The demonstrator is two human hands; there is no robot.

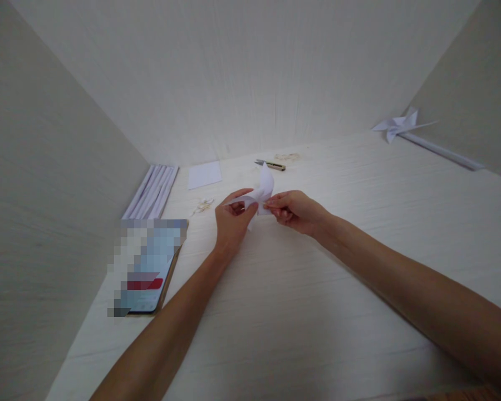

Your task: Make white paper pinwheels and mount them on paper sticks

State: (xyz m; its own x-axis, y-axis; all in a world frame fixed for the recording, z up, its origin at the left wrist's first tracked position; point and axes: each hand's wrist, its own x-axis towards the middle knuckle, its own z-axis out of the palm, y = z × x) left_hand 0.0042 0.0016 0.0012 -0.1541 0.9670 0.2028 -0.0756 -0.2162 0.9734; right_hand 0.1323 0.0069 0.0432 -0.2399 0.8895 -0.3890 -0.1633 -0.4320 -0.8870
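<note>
Left hand [234, 220]: I am pinching the near left part of the folded paper between thumb and fingers, with the other fingers curling behind it.
Right hand [294, 213]: I am gripping the paper's right side between thumb and bent forefinger, the remaining fingers folding in.
Paper pinwheel [266, 184]: it is sitting between my two hands over the tabletop [292, 312], one curved white blade standing up and another sticking out leftward.
Thread snips [271, 165]: they are lying just beyond the pinwheel, blades pointing left.
Small pale bits [204, 206]: they are lying in a loose heap left of my left hand, too small to identify.
Paper square [205, 175]: it is lying flat near the back wall.
Paper rolls [151, 192]: they are lying side by side along the left wall.
Phone [161, 262]: it is resting nearer me than the rolls, its screen partly blurred.
Finished pinwheel [401, 126]: it is resting in the far right corner, joined to a rolled paper stick [442, 150].
</note>
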